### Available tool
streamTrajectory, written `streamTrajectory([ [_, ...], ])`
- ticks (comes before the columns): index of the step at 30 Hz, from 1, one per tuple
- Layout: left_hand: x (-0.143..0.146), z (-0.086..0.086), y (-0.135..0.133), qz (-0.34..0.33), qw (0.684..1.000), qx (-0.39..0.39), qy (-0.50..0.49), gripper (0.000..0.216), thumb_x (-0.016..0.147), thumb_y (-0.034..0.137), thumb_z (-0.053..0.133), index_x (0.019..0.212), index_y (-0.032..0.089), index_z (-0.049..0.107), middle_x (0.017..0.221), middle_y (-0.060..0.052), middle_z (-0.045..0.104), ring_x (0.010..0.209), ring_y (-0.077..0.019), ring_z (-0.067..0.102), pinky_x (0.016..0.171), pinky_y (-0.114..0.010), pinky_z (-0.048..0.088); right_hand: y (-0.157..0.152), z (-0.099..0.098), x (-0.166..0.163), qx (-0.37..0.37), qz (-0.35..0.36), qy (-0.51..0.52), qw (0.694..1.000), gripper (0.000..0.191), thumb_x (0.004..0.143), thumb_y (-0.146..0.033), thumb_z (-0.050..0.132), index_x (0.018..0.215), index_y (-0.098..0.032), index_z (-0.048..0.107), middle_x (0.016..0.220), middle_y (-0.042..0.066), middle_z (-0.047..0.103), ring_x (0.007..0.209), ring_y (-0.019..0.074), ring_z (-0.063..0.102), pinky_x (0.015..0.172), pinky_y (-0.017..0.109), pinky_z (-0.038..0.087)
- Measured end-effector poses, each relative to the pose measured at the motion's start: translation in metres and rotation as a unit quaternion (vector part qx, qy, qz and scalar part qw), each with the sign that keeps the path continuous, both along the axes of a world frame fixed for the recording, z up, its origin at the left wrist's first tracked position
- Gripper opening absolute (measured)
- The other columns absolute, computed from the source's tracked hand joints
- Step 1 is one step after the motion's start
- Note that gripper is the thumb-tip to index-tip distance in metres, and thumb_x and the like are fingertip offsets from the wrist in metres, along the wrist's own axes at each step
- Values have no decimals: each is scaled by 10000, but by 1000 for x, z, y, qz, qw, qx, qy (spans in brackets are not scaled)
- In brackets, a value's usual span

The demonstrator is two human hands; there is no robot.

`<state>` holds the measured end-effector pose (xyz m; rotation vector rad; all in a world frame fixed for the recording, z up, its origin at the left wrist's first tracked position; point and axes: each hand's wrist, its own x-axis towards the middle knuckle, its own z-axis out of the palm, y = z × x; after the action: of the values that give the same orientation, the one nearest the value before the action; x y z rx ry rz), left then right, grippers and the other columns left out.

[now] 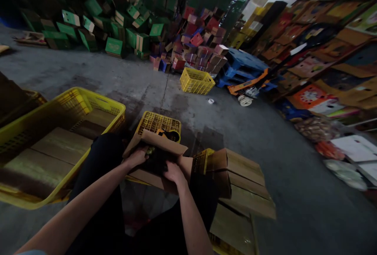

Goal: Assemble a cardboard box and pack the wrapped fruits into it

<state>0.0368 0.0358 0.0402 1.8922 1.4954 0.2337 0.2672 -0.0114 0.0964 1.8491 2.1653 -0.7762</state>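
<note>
An open cardboard box [165, 143] rests before me at a yellow crate [159, 120], its flaps raised and its inside dark. Within its left side, my left hand [138, 158] has its fingers closed at a small yellow-green thing [150, 151], too dim to name. On the opposite side, my right hand [175, 171] reaches into the box, with its fingertips lost in the dark. Behind the far flap, an orange and black tool [169, 133], resembling a tape dispenser, lies on the crate.
Left of my legs stands a large yellow crate [121, 109] holding closed cartons [61, 145]. Closed cartons [244, 168] are stacked at my right. Farther off are a yellow basket [196, 81], blue pallets [246, 62], an orange pallet jack [249, 84] and piled green boxes [114, 46].
</note>
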Motion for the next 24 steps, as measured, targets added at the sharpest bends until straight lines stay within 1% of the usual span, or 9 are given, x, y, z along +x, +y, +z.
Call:
streamTrajectory([
  [5, -1, 10, -16, -5, 1000, 20, 1, 593, 895, 144, 482, 1485, 114, 444, 1353, -197, 635, 1253, -305, 604, 1067, -385, 418, -20, 2, -9, 70, -39, 5, 997, 351, 811, -134, 601, 1154, -188, 650, 1149, 110, 701, 1065, 249, 670, 873, 292, 477],
  [7, -2, 14, -25, -3, 1000, 26, 0, 622, 882, 134, 483, 1501, 113, 425, 1335, -194, 649, 1244, -305, 613, 1066, -388, 420, -27, 2, -11, 105, -55, 5, 993, 402, 846, -125, 563, 1239, -185, 621, 1207, 120, 672, 1111, 246, 647, 928, 298, 469],
  [10, -4, 19, -41, 2, 999, 33, -4, 657, 873, 166, 520, 1520, 140, 405, 1327, -182, 658, 1269, -313, 597, 1076, -403, 411, -37, -2, -12, 172, -80, 12, 982, 480, 885, -121, 526, 1362, -163, 551, 1308, 154, 614, 1212, 264, 582, 1022, 335, 442],
  [12, -6, 23, -50, 6, 999, 35, -7, 672, 878, 201, 539, 1530, 148, 389, 1354, -183, 641, 1308, -319, 567, 1086, -412, 401, -45, -5, -12, 221, -102, 31, 969, 509, 885, -118, 530, 1393, -159, 527, 1322, 158, 606, 1249, 274, 551, 1061, 361, 426],
  [14, -9, 25, -57, 8, 999, 34, -9, 677, 882, 223, 548, 1535, 151, 380, 1385, -183, 620, 1337, -316, 542, 1091, -409, 396, -52, -6, -12, 258, -128, 55, 956, 518, 891, -131, 529, 1408, -161, 512, 1322, 153, 610, 1251, 275, 553, 1069, 375, 427],
  [17, -11, 29, -63, 8, 1000, 28, -9, 657, 893, 233, 539, 1525, 127, 390, 1431, -202, 578, 1342, -314, 538, 1087, -400, 401, -59, -4, -12, 269, -162, 79, 946, 514, 908, -168, 521, 1421, -160, 494, 1336, 152, 607, 1226, 263, 582, 1050, 359, 444],
  [20, -11, 31, -65, 18, 999, 24, -12, 640, 906, 227, 519, 1519, 100, 387, 1443, -217, 560, 1340, -313, 541, 1090, -406, 399, -57, 1, -15, 250, -177, 73, 949, 511, 906, -166, 528, 1416, -148, 498, 1318, 155, 622, 1212, 254, 597, 1044, 343, 445],
  [22, -10, 31, -65, 25, 999, 22, -19, 646, 902, 216, 522, 1521, 100, 380, 1437, -212, 568, 1338, -304, 544, 1092, -394, 399, -55, 1, -17, 242, -180, 61, 952, 512, 902, -152, 518, 1414, -149, 501, 1317, 158, 624, 1216, 258, 593, 1046, 351, 444],
  [24, -9, 31, -66, 28, 999, 20, -28, 667, 895, 216, 534, 1531, 103, 367, 1434, -205, 574, 1329, -298, 554, 1090, -378, 406, -53, 0, -18, 252, -189, 67, 947, 502, 909, -147, 489, 1411, -152, 506, 1320, 166, 620, 1221, 272, 582, 1047, 377, 445],
])
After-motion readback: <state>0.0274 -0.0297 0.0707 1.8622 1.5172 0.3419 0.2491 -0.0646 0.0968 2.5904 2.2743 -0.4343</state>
